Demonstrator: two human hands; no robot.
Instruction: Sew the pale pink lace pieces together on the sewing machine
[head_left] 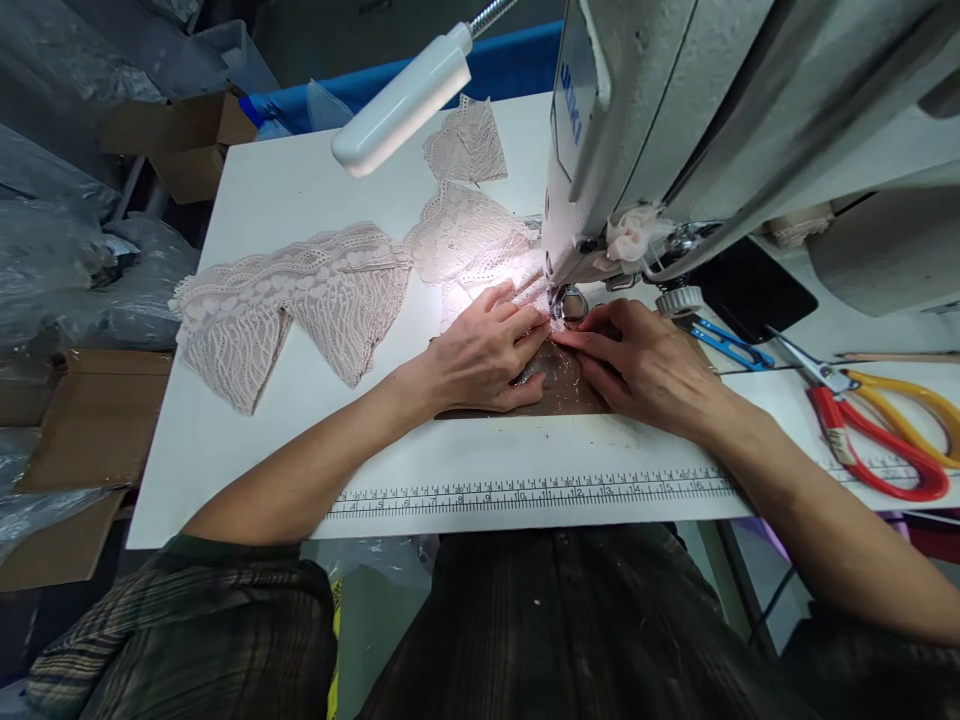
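Observation:
My left hand (pixel 484 350) lies flat on pale pink lace fabric (pixel 480 245) just left of the presser foot (pixel 568 305) of a grey sewing machine (pixel 675 120). Its fingers are stretched out and press the lace down. My right hand (pixel 645 365) rests on the machine bed to the right of the foot, fingers extended and together, their tips touching the lace at the needle. A long strip of the same lace (pixel 300 300) trails away to the left across the white table (pixel 247 460).
A white lamp (pixel 401 100) hangs over the work. Red-handled scissors (pixel 877 450), yellow-handled scissors (pixel 915 400) and blue snips (pixel 724 343) lie to the right. A printed ruler (pixel 525 490) runs along the table's front edge. Cardboard boxes (pixel 82 430) and plastic bags stand left of the table.

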